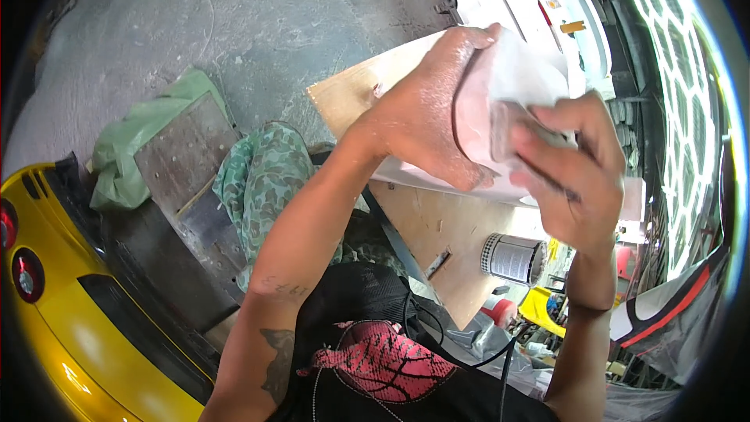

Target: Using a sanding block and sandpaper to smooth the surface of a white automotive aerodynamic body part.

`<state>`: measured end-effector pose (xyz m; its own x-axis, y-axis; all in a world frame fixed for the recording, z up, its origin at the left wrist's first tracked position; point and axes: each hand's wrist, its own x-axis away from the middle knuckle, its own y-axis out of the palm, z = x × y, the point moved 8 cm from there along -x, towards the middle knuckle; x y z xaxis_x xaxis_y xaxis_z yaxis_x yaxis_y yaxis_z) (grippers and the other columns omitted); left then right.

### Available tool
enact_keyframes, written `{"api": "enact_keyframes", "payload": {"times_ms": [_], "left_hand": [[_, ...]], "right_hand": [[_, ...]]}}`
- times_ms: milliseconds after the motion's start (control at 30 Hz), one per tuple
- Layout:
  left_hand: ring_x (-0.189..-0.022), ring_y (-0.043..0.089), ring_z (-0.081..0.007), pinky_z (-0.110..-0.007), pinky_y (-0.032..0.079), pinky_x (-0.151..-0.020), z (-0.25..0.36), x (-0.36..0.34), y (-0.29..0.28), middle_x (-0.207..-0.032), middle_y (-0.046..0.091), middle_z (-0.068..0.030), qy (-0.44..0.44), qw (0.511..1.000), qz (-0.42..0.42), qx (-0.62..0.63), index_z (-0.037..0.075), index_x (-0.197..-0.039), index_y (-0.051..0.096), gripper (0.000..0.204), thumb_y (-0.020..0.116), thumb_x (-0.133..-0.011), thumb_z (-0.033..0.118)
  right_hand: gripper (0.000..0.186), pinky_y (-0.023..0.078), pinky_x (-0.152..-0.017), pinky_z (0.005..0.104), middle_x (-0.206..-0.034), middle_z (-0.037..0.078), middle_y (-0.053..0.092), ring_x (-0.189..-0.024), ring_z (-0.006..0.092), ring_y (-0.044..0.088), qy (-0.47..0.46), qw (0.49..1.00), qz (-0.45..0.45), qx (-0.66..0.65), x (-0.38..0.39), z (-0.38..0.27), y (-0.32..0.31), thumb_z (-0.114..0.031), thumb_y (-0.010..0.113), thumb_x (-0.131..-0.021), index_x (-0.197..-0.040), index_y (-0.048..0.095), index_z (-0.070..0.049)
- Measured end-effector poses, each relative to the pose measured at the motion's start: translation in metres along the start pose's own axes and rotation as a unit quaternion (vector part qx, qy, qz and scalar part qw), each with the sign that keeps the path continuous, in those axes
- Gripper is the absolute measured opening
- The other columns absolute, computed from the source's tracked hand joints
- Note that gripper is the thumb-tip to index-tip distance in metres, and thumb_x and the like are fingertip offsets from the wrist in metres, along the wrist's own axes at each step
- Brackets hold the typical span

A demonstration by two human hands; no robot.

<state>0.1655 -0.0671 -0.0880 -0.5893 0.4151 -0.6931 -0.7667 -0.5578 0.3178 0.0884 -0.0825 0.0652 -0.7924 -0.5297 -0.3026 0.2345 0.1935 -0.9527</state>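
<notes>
My left hand [437, 98] is spread around the edge of a pale white-and-pink curved part [535, 66], its thumb and fingers gripping opposite sides. Whitish dust coats the skin of this hand. Against the part's face, my right hand [582, 168] presses a small greyish sanding pad [502, 131]. Motion smears the right fingers and the pad, so the pad's exact shape is unclear. Under the part lies a light wooden board [426, 223], with a metal can [513, 259] bearing a printed label on it.
A yellow car [125, 328] stands at the lower left, near a green plastic sheet [125, 148] and a worn board [183, 144]. Camouflage cloth [269, 172] lies beside my left arm. A white car body part [500, 0] is at the far side; bright light panels [672, 109] line the right.
</notes>
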Motion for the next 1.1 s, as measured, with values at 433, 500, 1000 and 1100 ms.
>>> {"api": "enact_keyframes", "payload": {"times_ms": [433,500,1000,1100], "left_hand": [[-0.137,0.045,-0.0318,-0.036,0.035,-0.117,-0.006,0.005,0.001,-0.142,0.045,-0.0222,-0.017,0.999,0.022,-0.025,-0.005,-0.152,0.028,0.132,0.096,-0.045,0.032],[-0.137,0.045,-0.0322,-0.037,0.035,-0.117,-0.015,0.003,0.003,-0.142,0.045,-0.0223,-0.061,0.997,0.003,0.051,-0.005,-0.151,0.029,0.131,0.097,-0.044,0.032],[-0.134,0.047,-0.0291,-0.038,0.038,-0.115,-0.006,0.002,0.001,-0.141,0.047,-0.0207,-0.012,0.999,0.041,0.017,-0.001,-0.150,0.030,0.126,0.094,-0.044,0.025],[-0.135,0.046,-0.0298,-0.038,0.036,-0.116,-0.010,0.000,0.003,-0.140,0.046,-0.0205,-0.038,0.998,0.025,0.038,-0.002,-0.150,0.030,0.127,0.094,-0.044,0.025]], "right_hand": [[0.022,0.049,-0.070,0.0347,-0.087,0.012,0.059,-0.079,0.0217,0.062,0.176,0.982,-0.008,0.066,-0.004,0.034,0.004,-0.005,0.074,-0.083,-0.105,0.079,-0.007],[0.020,0.049,-0.070,0.0352,-0.087,0.012,0.058,-0.079,0.0218,0.062,0.139,0.985,-0.020,0.095,-0.010,0.026,0.005,-0.005,0.074,-0.085,-0.104,0.078,-0.006],[0.024,0.051,-0.074,0.0349,-0.093,0.009,0.062,-0.082,0.0261,0.061,0.074,0.996,-0.036,0.038,-0.006,0.019,0.004,-0.007,0.080,-0.080,-0.105,0.078,-0.007],[0.029,0.048,-0.077,0.0352,-0.100,0.013,0.063,-0.086,0.0269,0.060,0.139,0.990,-0.038,0.004,-0.010,0.029,0.006,-0.003,0.078,-0.080,-0.109,0.078,-0.008]]}}
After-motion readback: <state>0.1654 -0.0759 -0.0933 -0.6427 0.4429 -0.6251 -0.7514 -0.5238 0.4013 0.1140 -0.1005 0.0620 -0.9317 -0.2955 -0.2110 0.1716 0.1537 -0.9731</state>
